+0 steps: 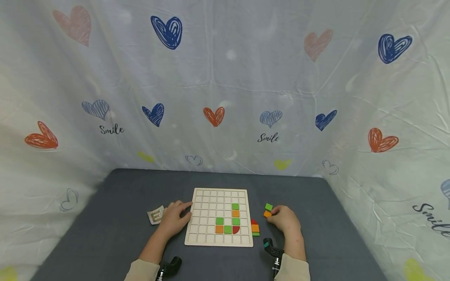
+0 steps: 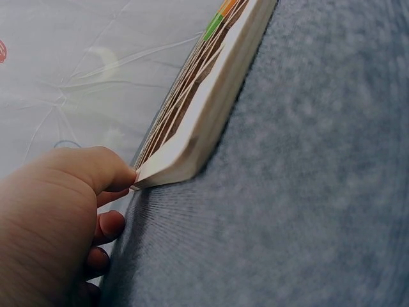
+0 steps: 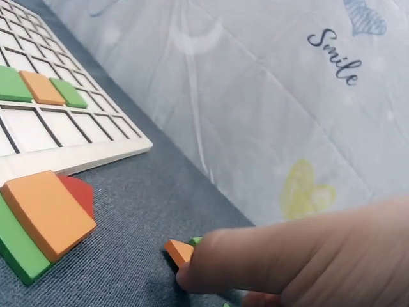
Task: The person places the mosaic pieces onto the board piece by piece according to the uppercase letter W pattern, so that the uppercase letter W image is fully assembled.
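Note:
A pale wooden grid board (image 1: 204,238) lies on the dark cloth, with several green, orange and red tiles in its cells, one of them a red rounded tile (image 1: 236,230). At the board's left edge, the left hand (image 1: 172,220) touches the rim with thumb and index finger; its other fingers curl loosely in the left wrist view. Right of the board, the right hand (image 1: 286,220) pinches an orange tile (image 3: 179,251), seen tilted in the right wrist view. A green tile (image 1: 268,206) lies right beside it, partly hidden by the fingers in the right wrist view.
Close to the board's right edge is a small pile of orange (image 3: 51,211), green (image 3: 22,246) and red (image 3: 80,194) pieces. A small patterned card (image 1: 156,215) lies beyond the left hand. A white curtain printed with hearts (image 1: 225,78) surrounds the table.

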Demonstrator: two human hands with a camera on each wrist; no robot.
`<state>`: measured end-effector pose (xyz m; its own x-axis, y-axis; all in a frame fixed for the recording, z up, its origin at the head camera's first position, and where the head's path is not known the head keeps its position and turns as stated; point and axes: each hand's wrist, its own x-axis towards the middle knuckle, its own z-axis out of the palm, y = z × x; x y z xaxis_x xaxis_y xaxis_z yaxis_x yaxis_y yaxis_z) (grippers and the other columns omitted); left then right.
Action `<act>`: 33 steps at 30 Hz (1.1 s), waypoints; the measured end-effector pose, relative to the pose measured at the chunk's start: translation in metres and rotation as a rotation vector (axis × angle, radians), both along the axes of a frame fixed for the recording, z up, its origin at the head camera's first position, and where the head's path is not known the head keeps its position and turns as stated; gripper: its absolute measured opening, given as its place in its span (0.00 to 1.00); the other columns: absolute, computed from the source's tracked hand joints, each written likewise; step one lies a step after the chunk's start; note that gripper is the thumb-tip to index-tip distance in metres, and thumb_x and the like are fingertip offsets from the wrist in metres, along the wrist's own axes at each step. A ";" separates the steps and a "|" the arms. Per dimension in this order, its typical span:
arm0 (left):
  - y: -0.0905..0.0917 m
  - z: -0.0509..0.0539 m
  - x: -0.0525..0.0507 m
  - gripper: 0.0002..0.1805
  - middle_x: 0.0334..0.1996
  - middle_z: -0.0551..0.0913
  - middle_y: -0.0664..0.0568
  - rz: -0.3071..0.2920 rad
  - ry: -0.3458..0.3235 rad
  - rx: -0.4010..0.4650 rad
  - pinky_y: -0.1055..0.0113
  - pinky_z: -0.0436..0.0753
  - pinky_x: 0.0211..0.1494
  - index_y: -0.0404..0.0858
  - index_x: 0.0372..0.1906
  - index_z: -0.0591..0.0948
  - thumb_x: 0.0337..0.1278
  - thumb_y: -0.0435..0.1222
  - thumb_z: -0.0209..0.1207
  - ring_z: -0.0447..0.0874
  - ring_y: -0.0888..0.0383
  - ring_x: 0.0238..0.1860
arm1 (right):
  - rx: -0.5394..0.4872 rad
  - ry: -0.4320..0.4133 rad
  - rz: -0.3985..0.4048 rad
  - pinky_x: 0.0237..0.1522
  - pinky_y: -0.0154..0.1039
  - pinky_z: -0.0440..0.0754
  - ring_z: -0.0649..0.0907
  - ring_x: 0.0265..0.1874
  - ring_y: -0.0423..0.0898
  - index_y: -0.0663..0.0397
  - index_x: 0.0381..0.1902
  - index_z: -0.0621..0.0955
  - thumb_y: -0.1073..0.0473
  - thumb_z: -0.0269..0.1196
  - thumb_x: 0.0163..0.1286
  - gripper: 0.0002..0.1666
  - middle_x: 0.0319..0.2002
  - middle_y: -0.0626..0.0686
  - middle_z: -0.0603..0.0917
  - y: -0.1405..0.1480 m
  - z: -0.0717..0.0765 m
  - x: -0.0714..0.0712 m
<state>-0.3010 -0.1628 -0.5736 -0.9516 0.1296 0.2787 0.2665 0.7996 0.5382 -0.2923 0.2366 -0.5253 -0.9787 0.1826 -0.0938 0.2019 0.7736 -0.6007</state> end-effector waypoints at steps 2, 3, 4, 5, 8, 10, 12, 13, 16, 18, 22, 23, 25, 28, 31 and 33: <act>0.000 0.000 0.000 0.20 0.29 0.69 0.59 0.000 0.007 0.001 0.57 0.59 0.38 0.41 0.62 0.85 0.66 0.39 0.65 0.60 0.59 0.31 | -0.015 -0.007 0.006 0.32 0.47 0.76 0.78 0.28 0.51 0.60 0.37 0.83 0.57 0.75 0.56 0.16 0.33 0.55 0.82 -0.002 0.002 0.000; 0.000 0.000 0.000 0.20 0.29 0.69 0.59 0.001 0.011 0.000 0.58 0.59 0.38 0.41 0.62 0.85 0.66 0.39 0.65 0.60 0.59 0.31 | -0.026 -0.005 0.009 0.30 0.45 0.75 0.77 0.26 0.50 0.60 0.37 0.82 0.57 0.75 0.56 0.16 0.31 0.55 0.81 -0.003 0.003 -0.001; 0.000 0.000 0.001 0.20 0.29 0.69 0.59 0.002 0.015 0.001 0.58 0.59 0.38 0.41 0.61 0.85 0.66 0.39 0.65 0.60 0.59 0.31 | -0.038 0.000 0.009 0.29 0.44 0.74 0.77 0.26 0.50 0.60 0.37 0.82 0.57 0.74 0.56 0.16 0.30 0.54 0.80 -0.004 0.005 0.000; 0.000 0.000 0.001 0.20 0.29 0.69 0.59 0.001 0.023 0.000 0.58 0.58 0.38 0.41 0.61 0.85 0.66 0.39 0.65 0.60 0.59 0.30 | -0.047 0.008 0.010 0.28 0.43 0.73 0.76 0.25 0.49 0.61 0.37 0.81 0.57 0.74 0.56 0.16 0.29 0.54 0.80 -0.005 0.007 0.000; 0.000 0.000 0.001 0.20 0.29 0.69 0.60 0.001 0.035 0.000 0.58 0.58 0.37 0.41 0.61 0.86 0.66 0.39 0.65 0.60 0.60 0.30 | -0.079 0.036 0.006 0.27 0.41 0.72 0.76 0.24 0.48 0.61 0.38 0.81 0.57 0.72 0.55 0.17 0.27 0.52 0.79 -0.008 0.014 0.000; 0.000 0.000 0.001 0.20 0.29 0.69 0.60 0.000 0.040 0.002 0.58 0.58 0.38 0.41 0.61 0.86 0.66 0.39 0.64 0.60 0.60 0.30 | -0.107 0.057 0.003 0.26 0.41 0.72 0.75 0.24 0.47 0.61 0.40 0.81 0.59 0.71 0.54 0.17 0.28 0.52 0.78 -0.010 0.020 0.001; 0.000 0.000 0.001 0.20 0.29 0.69 0.60 -0.001 0.039 0.006 0.58 0.59 0.38 0.41 0.61 0.85 0.66 0.39 0.65 0.60 0.60 0.30 | -0.136 0.072 0.008 0.26 0.41 0.72 0.75 0.23 0.48 0.62 0.41 0.80 0.60 0.70 0.53 0.18 0.28 0.52 0.78 -0.012 0.027 0.001; 0.000 0.000 0.001 0.20 0.29 0.69 0.60 -0.002 0.040 0.009 0.58 0.59 0.38 0.41 0.61 0.85 0.66 0.38 0.65 0.60 0.60 0.30 | -0.151 0.076 0.009 0.26 0.42 0.72 0.75 0.23 0.48 0.62 0.42 0.80 0.61 0.70 0.53 0.18 0.27 0.53 0.78 -0.013 0.030 0.002; 0.000 -0.002 0.001 0.20 0.29 0.69 0.60 -0.002 0.049 0.008 0.58 0.59 0.38 0.41 0.61 0.86 0.65 0.39 0.65 0.60 0.60 0.30 | -0.175 0.091 0.027 0.27 0.42 0.73 0.76 0.23 0.48 0.62 0.46 0.80 0.63 0.69 0.54 0.20 0.28 0.52 0.79 -0.015 0.037 0.004; 0.000 -0.003 0.001 0.20 0.28 0.68 0.60 -0.001 0.057 0.001 0.58 0.58 0.38 0.41 0.60 0.86 0.65 0.39 0.65 0.59 0.60 0.30 | -0.182 0.103 0.038 0.27 0.42 0.73 0.76 0.23 0.48 0.61 0.47 0.80 0.63 0.69 0.55 0.21 0.28 0.52 0.80 -0.018 0.040 0.005; -0.001 -0.003 0.001 0.20 0.28 0.68 0.60 -0.001 0.047 0.000 0.58 0.58 0.38 0.41 0.61 0.86 0.66 0.39 0.65 0.59 0.60 0.30 | -0.223 0.144 0.067 0.26 0.42 0.72 0.74 0.21 0.48 0.61 0.48 0.79 0.65 0.68 0.56 0.20 0.27 0.52 0.80 -0.026 0.045 0.006; -0.001 -0.002 0.001 0.20 0.29 0.68 0.60 -0.002 0.039 0.003 0.57 0.58 0.39 0.41 0.61 0.85 0.66 0.39 0.65 0.60 0.60 0.30 | -0.237 0.153 0.073 0.25 0.42 0.71 0.74 0.21 0.47 0.60 0.48 0.79 0.65 0.68 0.56 0.20 0.26 0.51 0.80 -0.028 0.046 0.006; -0.001 -0.002 0.001 0.20 0.29 0.69 0.59 -0.004 0.023 0.008 0.57 0.59 0.39 0.41 0.62 0.85 0.66 0.38 0.65 0.60 0.59 0.31 | -0.264 0.168 0.085 0.25 0.42 0.70 0.72 0.20 0.47 0.59 0.48 0.79 0.66 0.67 0.56 0.20 0.26 0.51 0.79 -0.034 0.047 0.006; -0.001 -0.001 0.001 0.21 0.29 0.69 0.59 -0.007 0.003 0.008 0.57 0.59 0.39 0.41 0.62 0.85 0.67 0.38 0.65 0.60 0.59 0.31 | -0.289 0.180 0.107 0.25 0.42 0.69 0.71 0.19 0.47 0.58 0.47 0.78 0.66 0.67 0.56 0.19 0.25 0.51 0.78 -0.044 0.049 0.007; -0.001 0.000 0.000 0.21 0.29 0.69 0.59 -0.010 0.000 0.005 0.57 0.59 0.39 0.41 0.63 0.85 0.67 0.38 0.65 0.60 0.59 0.31 | -0.290 0.191 0.136 0.26 0.42 0.70 0.72 0.20 0.47 0.57 0.46 0.78 0.66 0.67 0.56 0.18 0.24 0.50 0.77 -0.053 0.048 0.007; -0.001 0.001 0.001 0.21 0.29 0.69 0.59 -0.011 -0.002 0.004 0.57 0.59 0.39 0.41 0.63 0.84 0.67 0.38 0.65 0.60 0.59 0.31 | -0.279 0.198 0.159 0.26 0.42 0.70 0.72 0.19 0.47 0.57 0.46 0.79 0.66 0.66 0.55 0.18 0.23 0.50 0.77 -0.059 0.048 0.006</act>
